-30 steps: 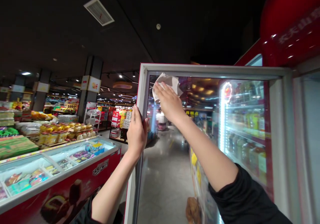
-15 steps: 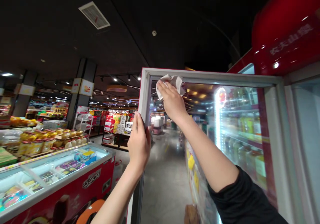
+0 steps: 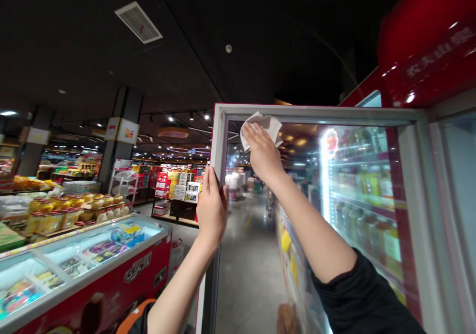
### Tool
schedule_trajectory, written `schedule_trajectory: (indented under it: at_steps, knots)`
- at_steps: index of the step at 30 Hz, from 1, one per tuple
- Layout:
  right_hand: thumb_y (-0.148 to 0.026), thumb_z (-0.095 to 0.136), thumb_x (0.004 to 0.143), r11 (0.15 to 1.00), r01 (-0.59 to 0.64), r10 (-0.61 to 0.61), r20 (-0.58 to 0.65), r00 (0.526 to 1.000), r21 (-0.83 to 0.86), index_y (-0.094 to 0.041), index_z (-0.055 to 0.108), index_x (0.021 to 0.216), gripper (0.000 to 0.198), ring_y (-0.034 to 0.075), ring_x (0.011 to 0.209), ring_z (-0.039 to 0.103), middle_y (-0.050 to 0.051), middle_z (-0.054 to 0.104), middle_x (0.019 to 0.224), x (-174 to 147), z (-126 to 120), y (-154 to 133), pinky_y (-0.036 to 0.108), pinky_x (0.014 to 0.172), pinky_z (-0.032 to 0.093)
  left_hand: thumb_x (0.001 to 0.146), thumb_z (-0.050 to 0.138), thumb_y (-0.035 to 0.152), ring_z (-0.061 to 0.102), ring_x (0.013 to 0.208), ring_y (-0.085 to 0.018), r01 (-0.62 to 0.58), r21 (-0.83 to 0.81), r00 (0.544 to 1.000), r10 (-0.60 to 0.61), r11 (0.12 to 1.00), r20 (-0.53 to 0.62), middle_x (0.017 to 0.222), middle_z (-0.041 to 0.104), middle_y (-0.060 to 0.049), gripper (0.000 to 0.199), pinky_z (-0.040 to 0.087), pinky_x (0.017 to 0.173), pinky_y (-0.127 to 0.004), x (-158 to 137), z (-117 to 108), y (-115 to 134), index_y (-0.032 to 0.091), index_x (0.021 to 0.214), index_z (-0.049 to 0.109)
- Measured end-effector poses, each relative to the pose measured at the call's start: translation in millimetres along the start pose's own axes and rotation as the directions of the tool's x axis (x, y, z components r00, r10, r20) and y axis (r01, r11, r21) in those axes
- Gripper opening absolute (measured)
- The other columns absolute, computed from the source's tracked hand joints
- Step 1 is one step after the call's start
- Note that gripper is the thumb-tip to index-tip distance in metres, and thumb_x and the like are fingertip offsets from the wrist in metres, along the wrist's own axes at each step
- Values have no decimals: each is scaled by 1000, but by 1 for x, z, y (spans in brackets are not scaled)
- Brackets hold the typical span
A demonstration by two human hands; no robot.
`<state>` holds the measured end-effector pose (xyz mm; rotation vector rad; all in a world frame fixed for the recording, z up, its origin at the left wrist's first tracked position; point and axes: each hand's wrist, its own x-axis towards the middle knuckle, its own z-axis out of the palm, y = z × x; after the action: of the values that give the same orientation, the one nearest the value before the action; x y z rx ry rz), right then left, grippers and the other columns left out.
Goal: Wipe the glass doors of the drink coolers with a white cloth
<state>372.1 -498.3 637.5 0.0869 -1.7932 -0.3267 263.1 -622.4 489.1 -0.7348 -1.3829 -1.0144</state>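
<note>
1. The white cloth (image 3: 274, 127) lies against the glass (image 3: 249, 259), near the upper-left corner of the door (image 3: 218, 135): wider than tall, above and right of the left hand (image 3: 211, 212).
2. The right hand (image 3: 263, 150) is nearer: unclenched, fingers extended, pressing the cloth.
3. The left hand clasps the door's left edge.
4. From here I note: cloth thin, creased; glass smooth, reflective; frame (image 3: 320, 113) pale, straight-sided.

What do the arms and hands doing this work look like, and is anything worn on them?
The left hand and right hand are human and ungloved, with no watch or bracelet visible. The right sleeve is black, plain and wrinkled, ending near the elbow.
</note>
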Motion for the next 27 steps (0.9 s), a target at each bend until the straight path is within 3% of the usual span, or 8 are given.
schedule_trajectory:
  at_steps: [5, 8, 10, 14, 16, 18, 22, 27]
  knots:
    - [8, 33, 98, 987, 163, -162, 132, 978, 4, -12, 55, 165, 73, 26, 167, 41, 8, 50, 175, -18, 6, -16, 49, 137, 43, 114, 48, 27, 53, 160, -37, 34, 45, 999, -34, 998, 7, 176, 45, -25, 67, 61, 117, -49, 0, 10, -2, 16, 177, 29]
    - [9, 35, 96, 991, 136, -133, 105, 986, -22, -18, 49, 169, 80, 26, 167, 41, 8, 48, 176, -37, -4, 12, 51, 132, 50, 113, 50, 28, 58, 155, -39, 62, 85, 998, -62, 994, -4, 175, 47, -26, 67, 66, 108, -47, 0, 11, 0, 16, 177, 31]
    - [10, 34, 94, 998, 56, -54, 42, 998, -43, -20, 47, 171, 83, 26, 168, 38, 7, 47, 177, -39, -13, 35, 53, 137, 43, 113, 50, 28, 60, 152, -41, 59, 107, 998, -57, 992, -23, 174, 47, -27, 68, 68, 105, -50, 1, 11, 3, 16, 177, 31]
    - [8, 33, 97, 999, -26, 25, -17, 1000, -37, -19, 45, 172, 81, 27, 171, 32, 8, 43, 179, -24, -19, 56, 55, 142, 31, 112, 47, 15, 46, 164, -38, -141, 127, 985, 152, 982, -83, 178, 43, -21, 73, 52, 127, -59, 6, 9, 11, 24, 180, 22]
    - [7, 33, 98, 1000, 3, -3, 5, 1000, -20, -20, 46, 172, 79, 26, 171, 31, 7, 43, 179, -21, -19, 52, 55, 143, 30, 111, 46, 8, 39, 168, -32, -302, 138, 949, 312, 943, -54, 178, 45, -14, 79, 40, 136, -58, 9, 7, 15, 29, 181, 17]
    - [5, 35, 99, 998, 56, -56, 43, 997, -7, -21, 47, 171, 78, 25, 171, 33, 5, 44, 179, -28, -20, 47, 53, 143, 31, 109, 45, 5, 41, 167, -28, -417, 138, 908, 419, 898, 15, 176, 47, -9, 82, 38, 139, -54, 11, 5, 19, 31, 181, 14]
    - [5, 40, 97, 994, 111, -111, 71, 991, -4, -26, 46, 172, 81, 23, 169, 37, 2, 46, 178, -55, -32, 54, 51, 142, 34, 108, 43, 1, 43, 166, -26, -465, 98, 885, 464, 880, 34, 175, 50, -8, 82, 43, 137, -50, 12, -2, 23, 28, 181, 15]
    - [8, 33, 95, 1000, -16, 16, -32, 999, -25, -24, 42, 174, 86, 25, 171, 33, 3, 45, 179, -51, -39, 72, 55, 143, 32, 108, 43, 1, 44, 166, -24, -526, 88, 850, 524, 846, 45, 174, 52, -9, 80, 44, 136, -48, 10, -9, 25, 26, 180, 19]
